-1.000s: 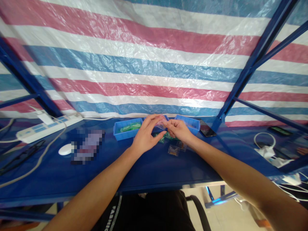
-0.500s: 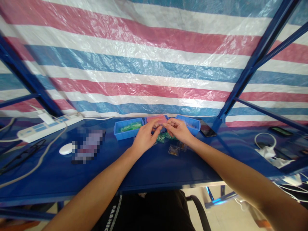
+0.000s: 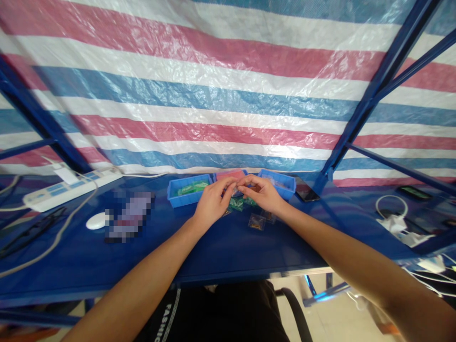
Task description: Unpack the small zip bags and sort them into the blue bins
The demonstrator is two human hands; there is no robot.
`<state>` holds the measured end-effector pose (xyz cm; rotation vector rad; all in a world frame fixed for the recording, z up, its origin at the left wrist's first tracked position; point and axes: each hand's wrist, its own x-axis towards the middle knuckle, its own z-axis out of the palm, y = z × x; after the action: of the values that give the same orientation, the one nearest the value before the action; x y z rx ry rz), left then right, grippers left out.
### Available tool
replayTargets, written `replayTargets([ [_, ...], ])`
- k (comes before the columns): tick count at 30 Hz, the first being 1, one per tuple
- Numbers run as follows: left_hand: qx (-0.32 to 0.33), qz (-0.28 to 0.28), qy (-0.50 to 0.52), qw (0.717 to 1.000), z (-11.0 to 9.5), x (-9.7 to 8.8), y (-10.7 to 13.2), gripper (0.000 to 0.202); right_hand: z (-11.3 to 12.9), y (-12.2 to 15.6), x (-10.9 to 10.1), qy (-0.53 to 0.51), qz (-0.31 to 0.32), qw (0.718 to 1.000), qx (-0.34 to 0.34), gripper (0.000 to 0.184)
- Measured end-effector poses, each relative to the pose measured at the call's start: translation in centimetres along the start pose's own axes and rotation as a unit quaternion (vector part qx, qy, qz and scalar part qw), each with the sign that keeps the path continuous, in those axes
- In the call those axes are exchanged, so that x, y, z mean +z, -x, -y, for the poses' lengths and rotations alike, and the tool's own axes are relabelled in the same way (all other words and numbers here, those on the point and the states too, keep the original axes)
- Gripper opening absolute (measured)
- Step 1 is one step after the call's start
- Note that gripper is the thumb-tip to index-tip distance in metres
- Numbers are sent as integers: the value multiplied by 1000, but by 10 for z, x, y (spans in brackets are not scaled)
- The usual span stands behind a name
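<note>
My left hand (image 3: 216, 196) and my right hand (image 3: 260, 191) meet fingertip to fingertip above the blue table. Both are closed in a pinch around something small, mostly covered by the fingers and too small to name. Just behind them stand a left blue bin (image 3: 188, 191) with green packets in it, a middle bin with pink material (image 3: 228, 175), and a right blue bin (image 3: 281, 183) whose contents are partly hidden. Green packets (image 3: 236, 204) lie on the table under my hands. Nearer me, below my right hand, is a small clear bag (image 3: 257, 222) with brass-coloured pieces inside.
A dark phone (image 3: 306, 189) lies right of the bins. To the left are a white power strip (image 3: 73, 189), a white oval object (image 3: 97, 221), a blurred-out item (image 3: 131, 216) and a cable. A white charger (image 3: 394, 223) with a coiled cable sits at the right.
My fingertips have drawn closer together, and the right hand has shifted slightly left. The small thing between them is now more covered. The view has moved a little.
</note>
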<state>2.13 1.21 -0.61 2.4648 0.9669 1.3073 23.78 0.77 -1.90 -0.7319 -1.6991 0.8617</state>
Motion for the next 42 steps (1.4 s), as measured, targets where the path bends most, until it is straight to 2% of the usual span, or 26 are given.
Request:
replayTargets([
  [3,-2,22,12,1000,1,1,0,37,-2,0,-1,42,-20,999,-1,31],
  [6,-23,53,48,997,3,3,0,54,-4,-3,-8,120,-78,990,-22,29],
  [8,-22,75,49,996,5,4,1,56,-5,-5,-18,197,-114,972,-55,25],
  [11,27,119,15,992,5,6,3,42,-6,-9,-36,340,-135,927,-81,22],
  [15,91,186,-3,978,5,10,9,46,-7,-10,-50,503,-137,853,-33,22],
  [17,101,216,-8,971,8,12,11,49,-8,-10,-52,548,-121,828,2,24],
  [23,105,240,-12,965,19,15,9,34,-10,-11,-52,595,-97,795,66,33],
  [29,99,234,-15,967,18,13,6,27,-3,-11,-55,654,-76,743,122,49],
  [32,94,228,-11,969,15,11,5,26,-2,-10,-52,663,-60,733,136,56],
  [36,84,227,-16,970,13,10,4,25,-2,-8,-46,665,-68,734,121,61],
  [39,83,224,-20,971,13,10,5,32,-1,-6,-44,648,-88,751,96,58],
  [42,72,218,-24,973,14,12,6,37,0,-7,-45,611,-109,783,40,49],
])
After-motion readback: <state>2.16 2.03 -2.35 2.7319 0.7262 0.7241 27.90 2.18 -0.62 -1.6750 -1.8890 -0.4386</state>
